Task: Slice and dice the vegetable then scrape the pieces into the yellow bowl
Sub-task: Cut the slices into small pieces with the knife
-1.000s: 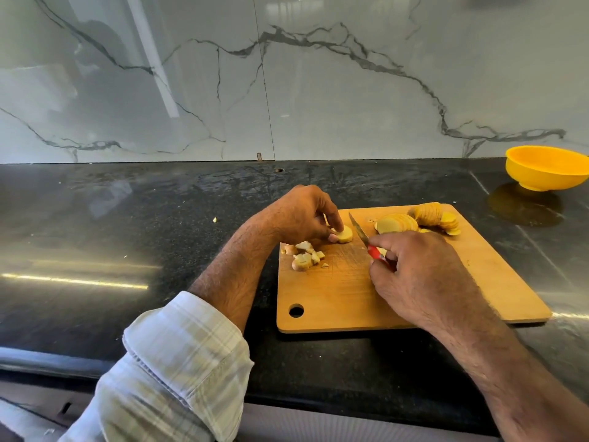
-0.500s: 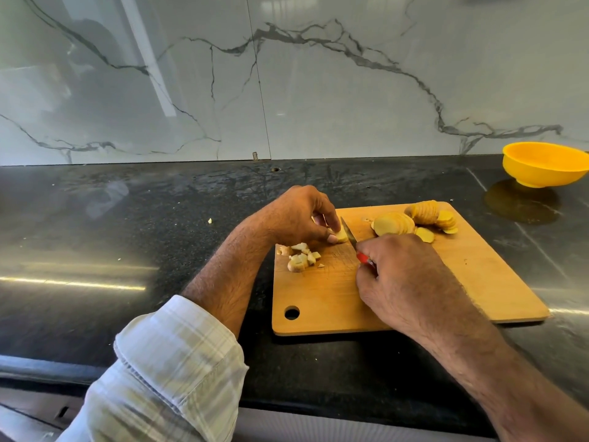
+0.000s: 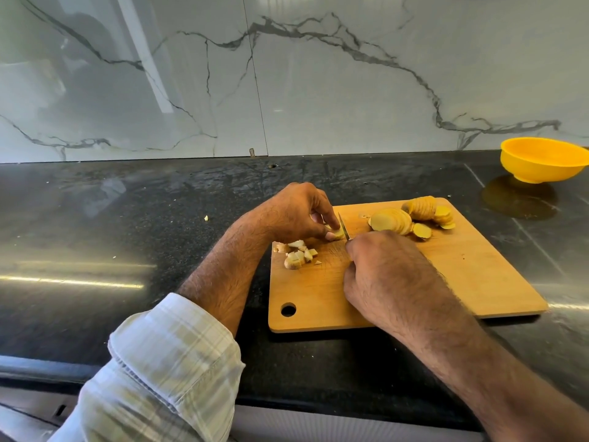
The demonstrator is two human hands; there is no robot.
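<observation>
On the wooden cutting board my left hand pinches a small potato slice against the wood. My right hand grips a small knife; its blade stands just right of the slice, touching it, and the handle is hidden in my fist. A little heap of diced pieces lies at the board's left edge. Fanned rows of potato slices lie at the board's far side. The yellow bowl stands empty-looking at the far right of the counter.
The board lies on a black stone counter against a marble-look wall. A few tiny potato scraps lie on the counter left of the board. The counter's front edge runs along the bottom.
My right hand has slid the knife left and down onto the slice held by my left hand. The red part of the handle is now hidden in my fist.
</observation>
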